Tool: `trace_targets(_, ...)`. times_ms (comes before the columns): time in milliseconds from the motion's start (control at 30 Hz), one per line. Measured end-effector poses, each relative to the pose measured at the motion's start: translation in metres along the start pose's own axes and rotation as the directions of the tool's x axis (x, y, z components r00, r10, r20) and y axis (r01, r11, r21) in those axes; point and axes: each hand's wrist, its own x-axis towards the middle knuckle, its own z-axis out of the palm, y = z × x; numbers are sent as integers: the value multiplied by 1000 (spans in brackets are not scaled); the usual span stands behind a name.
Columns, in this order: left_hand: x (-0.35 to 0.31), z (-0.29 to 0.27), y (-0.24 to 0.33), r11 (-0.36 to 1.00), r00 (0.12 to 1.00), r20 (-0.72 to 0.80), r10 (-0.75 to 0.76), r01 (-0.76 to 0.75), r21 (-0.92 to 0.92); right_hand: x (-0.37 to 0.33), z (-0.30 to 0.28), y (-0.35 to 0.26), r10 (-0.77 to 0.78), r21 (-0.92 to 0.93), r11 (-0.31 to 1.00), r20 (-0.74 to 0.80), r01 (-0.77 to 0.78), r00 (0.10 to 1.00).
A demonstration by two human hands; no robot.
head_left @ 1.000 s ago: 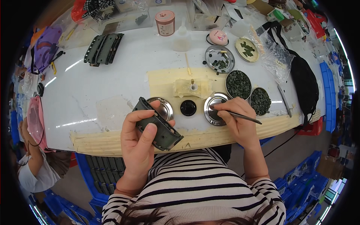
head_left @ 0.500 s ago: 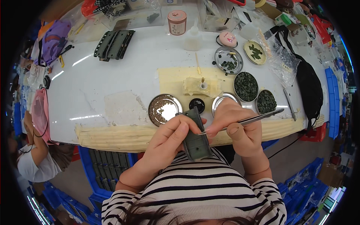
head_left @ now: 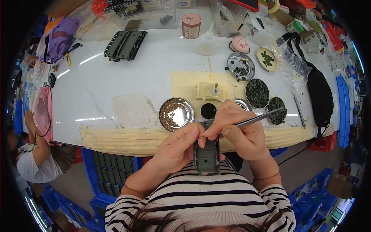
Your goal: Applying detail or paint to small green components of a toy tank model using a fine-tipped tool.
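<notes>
My left hand (head_left: pixel 174 149) is closed round the edge of a long dark green plastic housing (head_left: pixel 206 157) with toothed sides, held over the table's front edge close to my striped top. In my right hand (head_left: pixel 243 133) is a pair of metal tweezers (head_left: pixel 261 116), its tip reaching the upper part of the housing beside my left thumb. My fingers cover the tip, so whether it grips a small piece cannot be made out. Just beyond my hands are a dish of small brass-coloured parts (head_left: pixel 165 116) and a little pot of black stuff (head_left: pixel 208 111).
Round tins of small dark green pieces (head_left: pixel 257 93) stand to the right, near a second pair of tweezers (head_left: pixel 299 112). Several green housings (head_left: pixel 125 45) lie at the back left. A blue crate (head_left: pixel 91 170) is below the table; another person's arm (head_left: pixel 38 149) shows at far left.
The housing has turned from a slant to nearly straight toward me. My right hand and the tweezers have shifted slightly left across it. The whole view has moved a little.
</notes>
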Motion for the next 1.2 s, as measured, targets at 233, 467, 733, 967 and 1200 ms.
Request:
trace_targets(233,-1,1,1,995,998,-67,1,6,102,0,1,-1,7,-67,998,-11,-7,1000)
trace_targets(467,2,7,-3,917,953,-178,246,-169,362,-15,11,-15,-50,-142,990,-150,29,987)
trace_targets(733,7,1,-15,718,844,-128,521,-352,601,-13,18,-17,-55,-206,978,-163,20,985)
trace_targets(967,9,-1,-19,649,803,-116,585,-377,661,-11,22,-13,-56,-206,978,-171,20,984)
trace_targets(1200,10,-2,-21,642,787,-117,606,-397,656,-10,21,-10,-74,-236,971,-171,32,983)
